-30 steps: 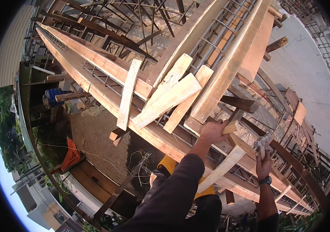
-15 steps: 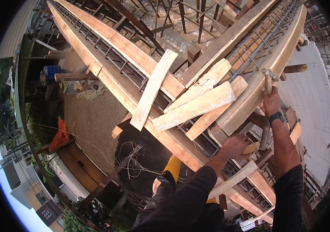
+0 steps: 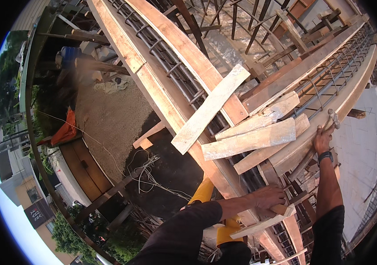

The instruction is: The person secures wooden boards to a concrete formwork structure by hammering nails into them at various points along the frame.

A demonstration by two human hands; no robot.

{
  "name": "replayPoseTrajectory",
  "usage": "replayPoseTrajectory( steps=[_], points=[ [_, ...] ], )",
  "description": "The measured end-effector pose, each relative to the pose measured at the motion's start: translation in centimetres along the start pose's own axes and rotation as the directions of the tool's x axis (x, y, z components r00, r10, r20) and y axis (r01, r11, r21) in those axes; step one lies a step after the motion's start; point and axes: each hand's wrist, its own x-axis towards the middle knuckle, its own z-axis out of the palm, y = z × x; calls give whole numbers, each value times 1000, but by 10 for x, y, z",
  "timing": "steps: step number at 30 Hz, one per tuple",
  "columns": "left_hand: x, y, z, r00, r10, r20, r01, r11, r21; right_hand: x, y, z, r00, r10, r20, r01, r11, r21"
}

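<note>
In my right hand is a hammer, gripped close under its metal head, with the wooden handle slanting down to the left. That hand is beside the outer side board of the right-hand formwork. My left hand is closed over a short wooden block at the formwork corner; its palm and part of the grip are hidden. Just beyond it, several loose planks, among them a pale whitish plank, lie across the formwork. Another plank lies crosswise to their left.
Steel rebar cages run inside both formwork troughs. Below left are gravelly ground, a tangle of pale cord and an orange cloth. Thin props stand behind the boards. My legs, with yellow boots, are at the lower middle.
The view has shifted, so the formwork and planks appear farther right and lower. The hammer now tilts more, its head toward the right. My left hand stays at the wooden block.
</note>
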Motion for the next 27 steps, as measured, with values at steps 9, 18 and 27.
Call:
replayPoseTrajectory(
  steps=[9,18,27],
  points=[
    [-143,26,-260,361,-348,-865,620,783,-56,-12,-38,-35,964,244,110,-246,969,6],
    [-169,-96,-360,-257,-298,-919,775,506,-380,-11,-35,-46,940,189,284,-182,982,-50],
    [-186,-129,-343,-70,-51,-996,750,655,-86,-6,-47,-51,946,149,289,-132,988,-76]
  ],
)
